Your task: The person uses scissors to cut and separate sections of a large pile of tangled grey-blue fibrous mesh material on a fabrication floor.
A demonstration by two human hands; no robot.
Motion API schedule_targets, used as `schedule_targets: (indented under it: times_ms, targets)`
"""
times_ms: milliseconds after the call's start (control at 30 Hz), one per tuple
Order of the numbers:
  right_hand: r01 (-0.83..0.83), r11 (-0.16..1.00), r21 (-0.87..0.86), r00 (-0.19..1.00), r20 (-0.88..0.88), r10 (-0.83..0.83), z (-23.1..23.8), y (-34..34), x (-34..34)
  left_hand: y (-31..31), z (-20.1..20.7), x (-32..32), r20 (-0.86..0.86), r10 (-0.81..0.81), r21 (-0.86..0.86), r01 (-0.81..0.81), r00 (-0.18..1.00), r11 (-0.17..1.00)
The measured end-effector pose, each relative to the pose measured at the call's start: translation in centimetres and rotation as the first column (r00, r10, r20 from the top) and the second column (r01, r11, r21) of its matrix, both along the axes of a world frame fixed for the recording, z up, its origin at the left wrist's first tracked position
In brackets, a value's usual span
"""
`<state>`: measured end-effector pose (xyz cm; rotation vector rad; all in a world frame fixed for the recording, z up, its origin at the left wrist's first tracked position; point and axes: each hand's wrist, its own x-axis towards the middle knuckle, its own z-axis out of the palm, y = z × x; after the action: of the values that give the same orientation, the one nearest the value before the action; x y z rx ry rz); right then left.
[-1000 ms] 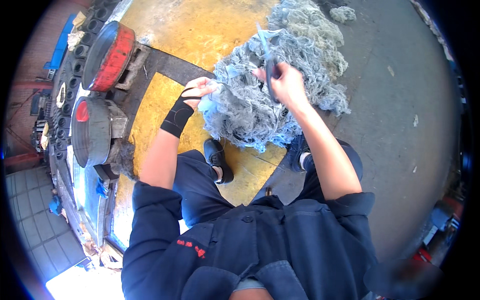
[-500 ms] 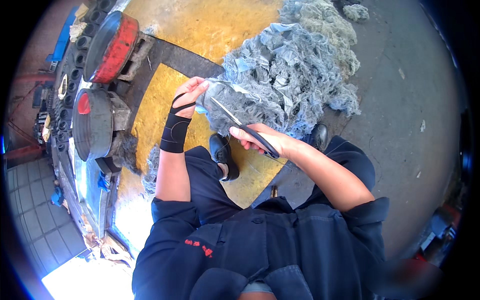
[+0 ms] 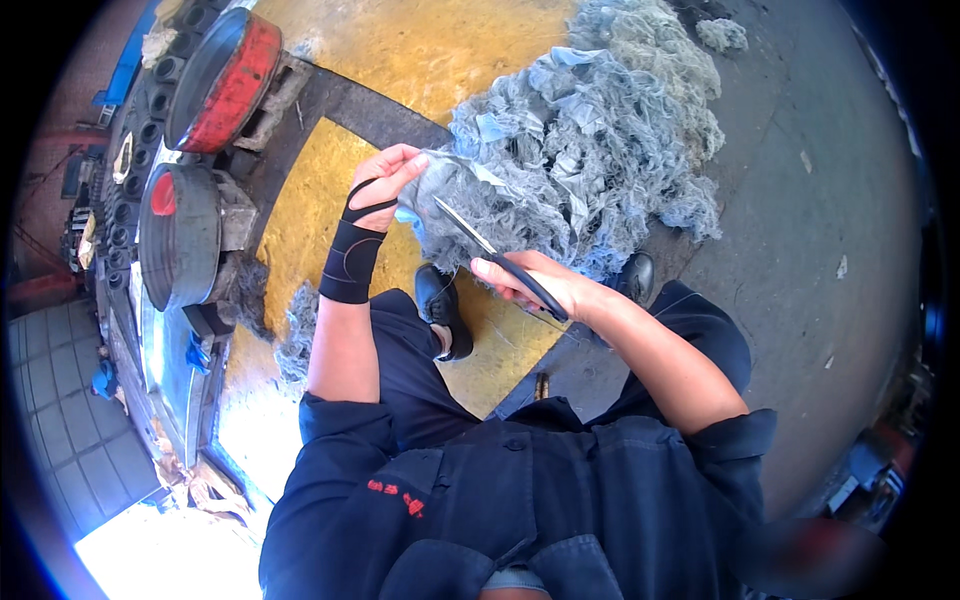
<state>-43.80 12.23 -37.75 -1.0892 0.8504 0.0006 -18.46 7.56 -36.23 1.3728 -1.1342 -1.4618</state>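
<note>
A piece of frayed grey-blue cloth (image 3: pixel 450 195) is pinched in my left hand (image 3: pixel 385 180), which wears a black wrist brace (image 3: pixel 352 262). My right hand (image 3: pixel 535 280) grips black-handled scissors (image 3: pixel 465 222), their metal blades pointing up and left toward the cloth. The blades look close together and lie over the cloth; whether they touch it I cannot tell. Just beyond, a large heap of shredded grey-blue cloth and threads (image 3: pixel 590 150) lies on the floor, and the held piece overlaps its near edge.
At left, a red-and-black round drum (image 3: pixel 235 85) and a dark round drum (image 3: pixel 185 235) rest by concrete blocks (image 3: pixel 238 212). My black shoes (image 3: pixel 442 310) stand close to the heap. A small fluff clump (image 3: pixel 722 35) lies at the far right. The floor is yellow and grey.
Both hands have shifted very slightly to the right, with the cloth and scissors still held. The view has also moved a little.
</note>
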Motion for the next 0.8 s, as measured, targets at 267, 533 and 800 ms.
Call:
schedule_targets:
  times_ms: [267, 533, 800]
  targets:
    - [0.031, 0.995, -0.097, 0.999, 0.042, -0.027, -0.5, -0.4, 0.1, 0.0, -0.2, -1.5, -0.031, -0.038, 0.018, 0.039, 0.999, 0.999]
    - [0.076, 0.989, -0.125, 0.997, 0.006, -0.076, 1.2, -0.6, -0.2, 0.3, 0.9, -1.2, -0.485, -0.064, 0.191, 0.177, 0.872, 0.966]
    - [0.049, 0.996, -0.070, 0.998, 0.041, -0.047, 1.8, -1.0, -0.6, 0.5, 0.7, -2.1, -0.223, -0.219, 0.085, 0.243, 0.950, 0.966]
